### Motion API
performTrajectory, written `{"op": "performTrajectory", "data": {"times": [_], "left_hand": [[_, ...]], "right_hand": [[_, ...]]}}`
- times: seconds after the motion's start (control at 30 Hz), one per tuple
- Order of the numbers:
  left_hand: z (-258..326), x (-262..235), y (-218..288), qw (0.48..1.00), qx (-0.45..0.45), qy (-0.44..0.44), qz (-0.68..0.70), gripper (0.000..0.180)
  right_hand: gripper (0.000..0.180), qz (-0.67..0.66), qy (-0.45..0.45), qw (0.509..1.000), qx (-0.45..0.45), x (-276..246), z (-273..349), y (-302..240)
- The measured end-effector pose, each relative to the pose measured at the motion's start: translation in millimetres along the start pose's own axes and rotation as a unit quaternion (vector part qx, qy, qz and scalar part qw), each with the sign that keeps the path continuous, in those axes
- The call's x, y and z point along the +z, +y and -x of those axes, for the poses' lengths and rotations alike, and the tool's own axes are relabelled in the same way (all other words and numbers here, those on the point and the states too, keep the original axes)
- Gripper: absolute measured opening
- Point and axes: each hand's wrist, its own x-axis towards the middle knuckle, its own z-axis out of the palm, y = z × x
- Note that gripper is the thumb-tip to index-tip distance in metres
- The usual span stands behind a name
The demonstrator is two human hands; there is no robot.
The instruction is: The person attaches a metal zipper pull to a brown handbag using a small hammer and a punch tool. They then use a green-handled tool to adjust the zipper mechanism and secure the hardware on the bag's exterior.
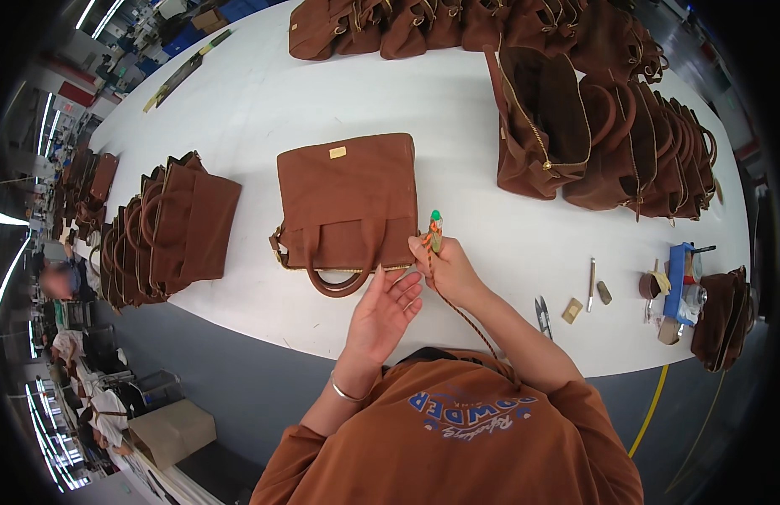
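A brown handbag (348, 185) lies flat on the white table before me, its two handles toward me and a small gold plate at its far edge. A gold zipper runs along the near edge. My left hand (388, 303) is palm up at the bag's near right corner, fingers stretched out and apart, the tips by the zipper; whether they touch it I cannot tell. My right hand (451, 269) is closed around a small green-tipped tool (436, 220) with an orange braided cord (461, 313) running back toward my body. Its thumb is beside the bag's right edge.
Brown bags stand in a row at the left (188, 223), along the far edge (407, 29) and at the right (545, 126). Snips (543, 316), a pen (591, 284), small blocks (572, 310) and a blue holder (678, 282) sit at the near right.
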Motion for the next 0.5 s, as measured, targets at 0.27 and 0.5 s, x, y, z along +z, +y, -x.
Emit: {"op": "performTrajectory", "data": {"times": [0.27, 0.5], "left_hand": [[-16.5, 5.5, 2.9, 0.970, 0.128, 0.051, -0.202, 0.029], [8.8, 28.2, 16.2, 0.992, 0.020, 0.061, -0.111, 0.026]], "right_hand": [[0.019, 0.073, 0.024, 0.989, -0.125, -0.7, 22.3, -4.3], [0.026, -0.083, -0.004, 0.981, -0.173, -3.1, 48.1, -43.7]]}}
